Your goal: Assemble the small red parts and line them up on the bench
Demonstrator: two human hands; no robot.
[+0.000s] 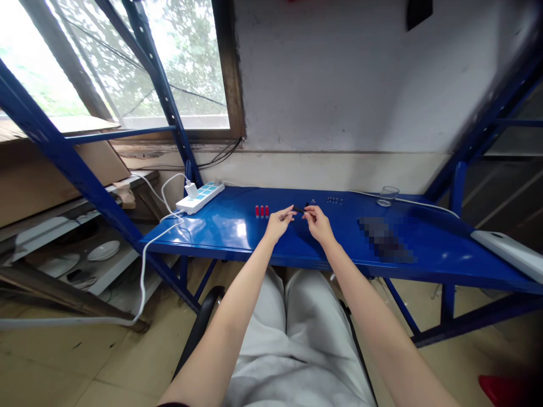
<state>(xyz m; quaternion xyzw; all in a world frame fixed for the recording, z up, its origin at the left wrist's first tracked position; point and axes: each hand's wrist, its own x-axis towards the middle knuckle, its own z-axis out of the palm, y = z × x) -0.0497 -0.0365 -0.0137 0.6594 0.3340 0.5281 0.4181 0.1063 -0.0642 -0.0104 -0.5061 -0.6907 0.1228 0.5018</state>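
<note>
Over the blue table (220,226), my left hand (278,224) and my right hand (319,224) face each other, fingertips close together. A short, thin black rod-like piece (299,210) spans the gap between them. My right hand pinches its near end. The fingers of my left hand are closed at the other end; whether they grip the rod or another small part is too small to tell. Left of my hands, three red cylinders (262,211) stand side by side. Beyond my right hand lie several tiny metallic pieces (335,200) and a small light-coloured part (313,201).
A white power strip (201,196) with cables occupies the table's left end. Toward the right are a clear glass (387,195), a blurred dark object (386,240) and a white device (511,252). Blue frame posts (163,107) rise at both sides; a wall stands behind.
</note>
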